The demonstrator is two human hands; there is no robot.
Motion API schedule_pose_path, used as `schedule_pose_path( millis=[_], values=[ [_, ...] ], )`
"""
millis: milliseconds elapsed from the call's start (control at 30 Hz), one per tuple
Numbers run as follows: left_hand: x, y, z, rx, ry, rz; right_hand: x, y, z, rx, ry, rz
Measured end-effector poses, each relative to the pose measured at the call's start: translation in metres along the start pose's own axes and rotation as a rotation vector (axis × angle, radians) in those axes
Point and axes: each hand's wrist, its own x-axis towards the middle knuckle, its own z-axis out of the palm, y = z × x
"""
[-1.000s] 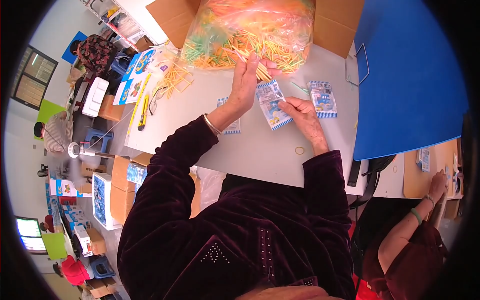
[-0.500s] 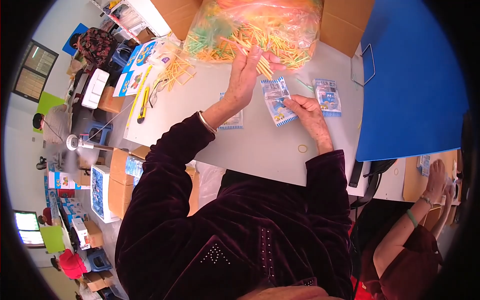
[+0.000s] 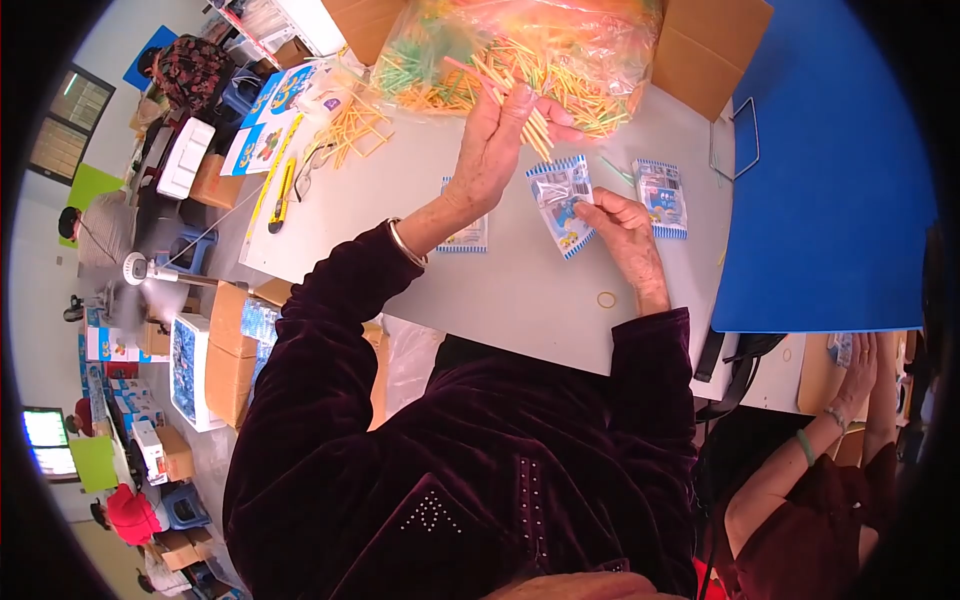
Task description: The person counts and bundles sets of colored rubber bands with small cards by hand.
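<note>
My left hand (image 3: 487,155) is closed around a bunch of thin straw-like sticks (image 3: 537,130), mostly yellow with a pink one poking out at the upper left. Between the thumb and fingers of my right hand (image 3: 628,235) is a small blue-and-white printed packet (image 3: 556,190), tilted above the table. To its right lies a similar packet (image 3: 662,205). A third packet (image 3: 467,240) is partly hidden behind my left wrist. Just beyond my left hand, a large clear plastic bag (image 3: 455,45) spills yellow, green and orange sticks.
On the left of the grey table (image 3: 500,310) lie loose yellow sticks (image 3: 357,135), glasses (image 3: 315,165), a yellow cutter (image 3: 283,195) and printed sheets (image 3: 255,145). A rubber band (image 3: 606,299) sits near the front edge. A blue panel (image 3: 820,200) borders the right; a co-worker's arms (image 3: 800,460) show beyond.
My right hand has tilted the packet slightly, bringing its printed face more into view. The sticks in my left hand have shifted a little, with the pink one sticking out further.
</note>
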Motion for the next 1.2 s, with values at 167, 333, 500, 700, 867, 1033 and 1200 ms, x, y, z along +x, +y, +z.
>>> schedule_pose_path(
  millis=[167,333,500,700,867,1033,1200],
  values=[
    [-0.002,0.007,0.002,-0.014,-0.005,-0.022,0.0,0.0,0.002,0.0,-0.005,-0.008],
    [-0.003,0.003,0.002,0.016,-0.014,-0.008,0.0,0.002,0.001,0.003,-0.007,-0.007],
    [-0.006,0.004,0.004,0.064,-0.03,0.001,0.0,0.0,0.002,0.002,-0.008,-0.003],
    [-0.011,-0.006,0.007,-0.009,-0.049,-0.041,0.001,0.002,0.001,0.042,-0.016,0.015],
    [-0.016,-0.015,0.007,0.061,-0.078,-0.058,0.001,0.002,0.001,0.058,-0.02,0.003],
    [-0.018,-0.014,0.009,0.127,-0.087,-0.049,0.0,0.002,0.001,0.119,-0.025,0.028],
    [-0.02,-0.015,0.009,0.197,-0.153,-0.059,0.0,0.004,0.0,0.131,-0.034,0.042]
  ],
)
